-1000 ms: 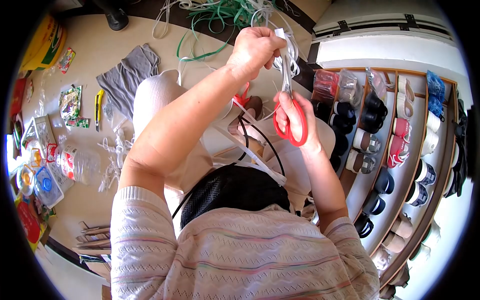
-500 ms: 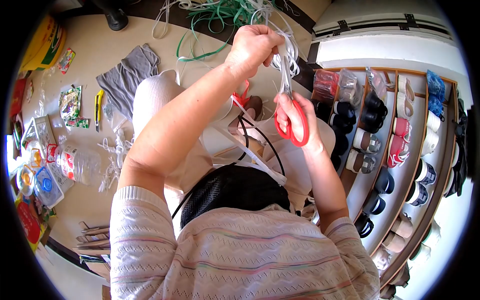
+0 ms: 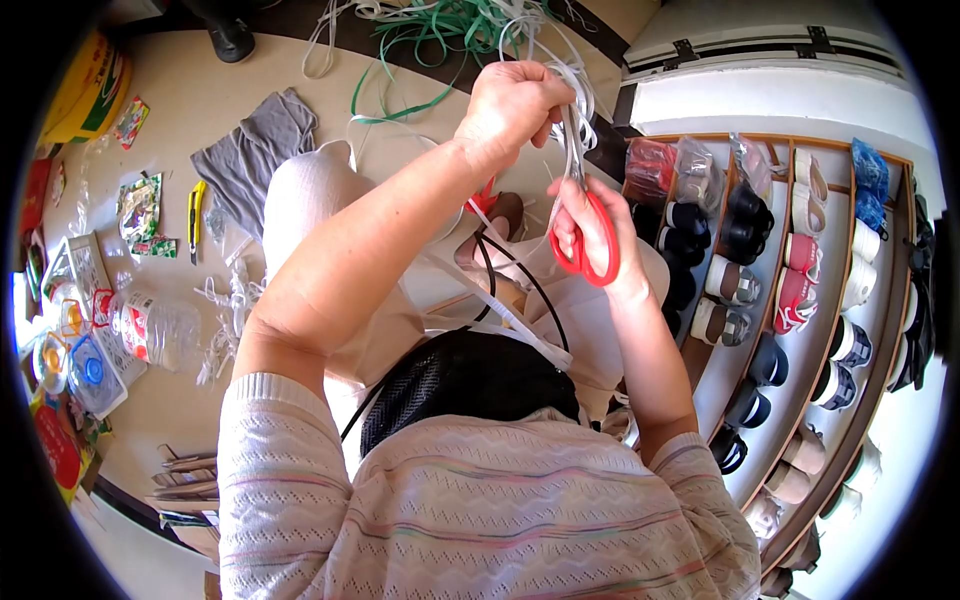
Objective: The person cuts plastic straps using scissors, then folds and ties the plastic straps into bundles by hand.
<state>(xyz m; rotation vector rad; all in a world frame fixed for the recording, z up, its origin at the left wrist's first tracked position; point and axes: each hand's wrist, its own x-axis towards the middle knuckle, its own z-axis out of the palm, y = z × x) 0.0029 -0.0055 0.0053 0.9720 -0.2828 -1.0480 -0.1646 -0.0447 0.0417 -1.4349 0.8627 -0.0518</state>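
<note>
My right hand (image 3: 600,225) is wrapped round the red handles of the scissors (image 3: 601,250), whose blades point up toward my other hand. My left hand (image 3: 515,105) pinches the end of a white strip just beside the blade tips; the strip is partly hidden by the fingers. Over my lap run a white strap (image 3: 510,315) and thin black cords (image 3: 541,290), next to a black woven piece (image 3: 465,385). Beyond my hands lies a tangle of green and white strips (image 3: 450,30).
Shoes fill a wooden rack (image 3: 780,140) at the right. On the floor at the left are a grey cloth (image 3: 255,150), a yellow cutter (image 3: 196,220), a clear plastic bottle (image 3: 160,325) and a yellow bucket (image 3: 95,95). A dark boot (image 3: 232,40) shows at the top left.
My left hand has lowered slightly after rising a little. The scissors have shifted slightly in my right hand, their blades staying close to my left fingers.
</note>
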